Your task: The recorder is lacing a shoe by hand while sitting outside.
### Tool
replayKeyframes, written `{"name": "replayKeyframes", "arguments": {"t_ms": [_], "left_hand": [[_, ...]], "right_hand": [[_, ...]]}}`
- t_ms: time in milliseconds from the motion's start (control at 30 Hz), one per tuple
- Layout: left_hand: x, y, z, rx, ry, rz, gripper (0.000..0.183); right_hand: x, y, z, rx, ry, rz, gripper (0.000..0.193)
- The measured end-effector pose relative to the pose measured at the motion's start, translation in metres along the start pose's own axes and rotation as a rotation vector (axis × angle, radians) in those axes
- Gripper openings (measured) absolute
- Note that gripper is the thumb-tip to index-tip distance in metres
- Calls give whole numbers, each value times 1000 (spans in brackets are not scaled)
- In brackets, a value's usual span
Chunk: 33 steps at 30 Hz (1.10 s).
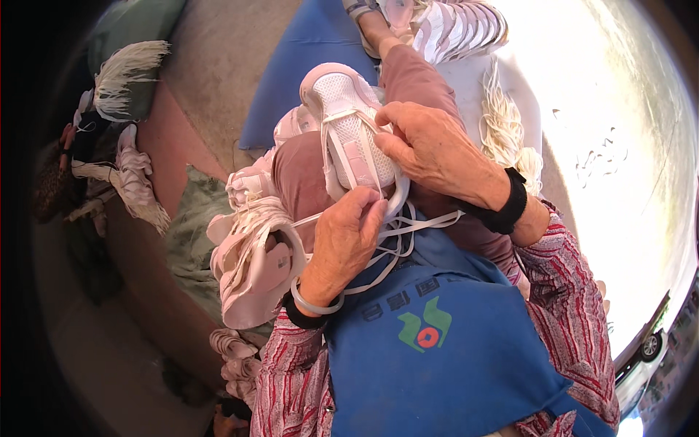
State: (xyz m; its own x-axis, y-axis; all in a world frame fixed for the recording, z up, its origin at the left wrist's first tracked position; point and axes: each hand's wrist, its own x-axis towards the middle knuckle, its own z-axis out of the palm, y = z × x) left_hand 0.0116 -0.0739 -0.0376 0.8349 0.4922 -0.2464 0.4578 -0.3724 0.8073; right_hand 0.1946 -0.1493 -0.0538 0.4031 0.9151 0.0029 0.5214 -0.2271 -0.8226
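A pink and white mesh sneaker upper rests over my lap, its rounded toe pointing away from me. At its near end, my left hand is closed, thumb and forefinger pinching a white shoelace. Loose lengths of that lace trail over my blue apron. My right hand lies along the right side of the upper, with its fingers bent and pressed at the lacing edge. What those fingertips hold is too small to make out.
More pink uppers are heaped left of my knee, and others lie stacked lower down. A row of uppers sits at the far side. Bundled white laces hang right of my leg. At far left are more laces and another person's hand.
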Motion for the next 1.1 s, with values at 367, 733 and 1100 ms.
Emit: {"name": "replayKeyframes", "arguments": {"t_ms": [367,733,1100], "left_hand": [[-14,10,-21,46,31,-12,12],[-16,1,-38,117,151,90,8],[-45,28,-65,420,108,149,11]], "right_hand": [[48,10,11,-148,19,-79,18],[66,12,-4,-130,-169,-114,14],[62,19,4,-201,-297,113,19]]}}
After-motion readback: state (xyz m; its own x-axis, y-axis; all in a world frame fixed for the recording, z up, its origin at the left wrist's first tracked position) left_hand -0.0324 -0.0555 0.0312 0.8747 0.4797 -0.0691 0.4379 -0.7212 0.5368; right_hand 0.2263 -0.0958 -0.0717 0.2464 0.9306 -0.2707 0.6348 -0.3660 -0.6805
